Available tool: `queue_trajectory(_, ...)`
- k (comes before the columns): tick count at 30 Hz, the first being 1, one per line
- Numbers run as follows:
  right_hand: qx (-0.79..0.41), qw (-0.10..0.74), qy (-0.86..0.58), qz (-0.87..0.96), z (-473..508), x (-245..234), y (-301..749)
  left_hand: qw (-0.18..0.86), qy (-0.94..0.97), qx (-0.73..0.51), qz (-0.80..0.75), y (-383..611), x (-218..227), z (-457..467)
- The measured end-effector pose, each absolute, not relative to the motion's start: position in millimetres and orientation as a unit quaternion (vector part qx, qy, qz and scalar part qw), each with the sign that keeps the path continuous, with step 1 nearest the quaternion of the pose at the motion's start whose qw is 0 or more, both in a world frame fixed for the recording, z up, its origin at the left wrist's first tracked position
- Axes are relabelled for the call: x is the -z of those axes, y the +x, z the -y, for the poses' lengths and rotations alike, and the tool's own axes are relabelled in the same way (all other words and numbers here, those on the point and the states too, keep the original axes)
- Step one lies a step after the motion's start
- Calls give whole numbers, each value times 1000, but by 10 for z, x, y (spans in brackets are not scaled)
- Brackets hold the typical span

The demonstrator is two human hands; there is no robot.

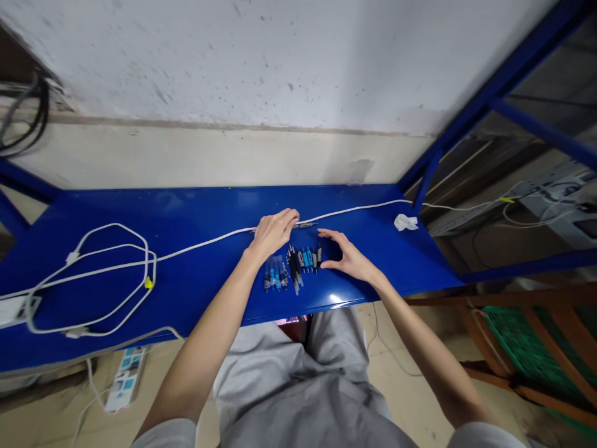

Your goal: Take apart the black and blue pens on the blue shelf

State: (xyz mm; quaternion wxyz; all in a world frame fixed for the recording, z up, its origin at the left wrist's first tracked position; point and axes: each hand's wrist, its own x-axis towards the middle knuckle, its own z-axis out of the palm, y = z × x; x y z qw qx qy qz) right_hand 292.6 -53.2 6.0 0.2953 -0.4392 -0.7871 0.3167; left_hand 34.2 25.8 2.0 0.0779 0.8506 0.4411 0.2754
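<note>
My left hand (275,233) lies palm down across thin metallic pieces (305,225) beside the white cable; its fingers stretch to the right, held close together, and the thumb is hidden. To the right, my right hand (347,256) is empty, thumb and fingers apart in a C shape beside a row of pen parts. That row has grey and light-blue pen barrel pieces (308,258) with dark ends. Left of them lie slim dark pen refills (295,269) with pale ends. Further left is a group of clear and blue pen barrels (276,274).
A white cable (205,241) crosses the blue table (373,242) and loops at left. Crumpled white tissue (405,222) lies at right. A wall (242,155) closes the back. Below are a power strip (125,379) and a wooden chair (532,348).
</note>
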Motion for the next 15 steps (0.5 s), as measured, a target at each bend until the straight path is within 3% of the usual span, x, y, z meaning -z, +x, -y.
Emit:
queue_trajectory(9, -281, 294, -461, 789, 651, -51, 2847, 93, 844, -283, -446, 314, -26, -240)
queue_trajectory(12, -291, 376, -461, 749, 487, -119, 2828, 99, 842, -291, -443, 326, -27, -243)
queue_trajectory(15, -338, 524, -452, 638, 183, -163, 2702, 106, 841, -301, -437, 345, -37, -237)
